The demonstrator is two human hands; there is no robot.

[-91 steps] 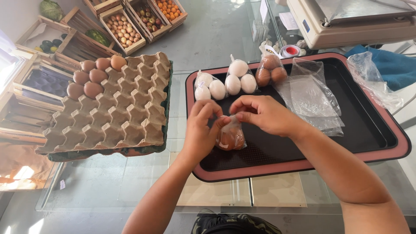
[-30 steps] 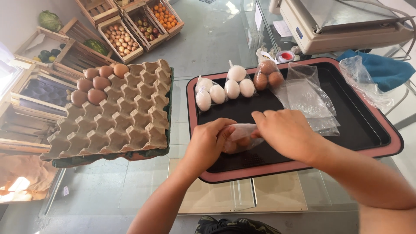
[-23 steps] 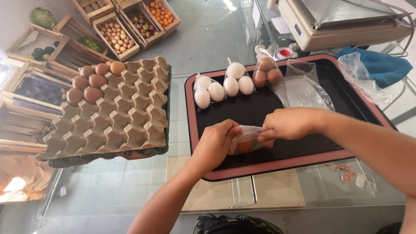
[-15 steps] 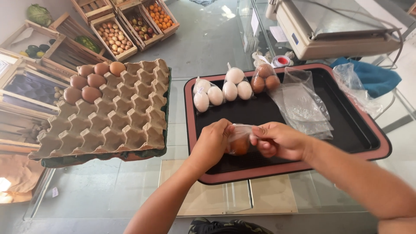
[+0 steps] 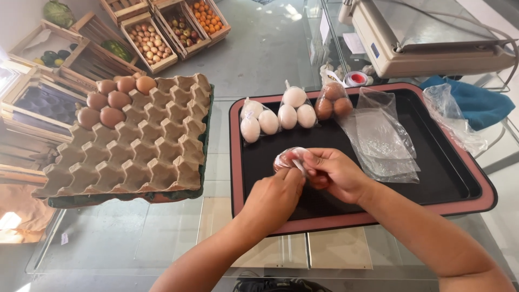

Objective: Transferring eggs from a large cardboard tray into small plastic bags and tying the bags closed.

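While our left hand (image 5: 273, 197) and right hand (image 5: 335, 174) meet over the near part of the black tray (image 5: 432, 186), both are closed on a small clear bag of brown eggs (image 5: 286, 160): the right fingertips pinch the gathered plastic at its top, and the left fingers press in against it from the near side. The bag sits just above or on the tray floor; we cannot tell which, since our hands hide its underside.

The main risk, as we judge it, is squeezing. The eggs lie against one another inside thin film, and a hard twist or tug at the neck could press shell against shell and crack one. A second risk is a slip: if the pinch loosens while the bag is lifted, it could drop onto the hard tray.

Our right forearm reaches across the tray's near rim, and a careless sweep could nudge the loose empty plastic bags (image 5: 381, 138) lying to the right. The finished bags of white eggs (image 5: 275, 116) and the bag of brown eggs (image 5: 332, 105) rest at the far edge, well apart from our hands. The cardboard egg tray (image 5: 140, 146) stands on the glass counter (image 5: 108, 238) to the left, with a few loose brown eggs (image 5: 111, 100) in its far corner.
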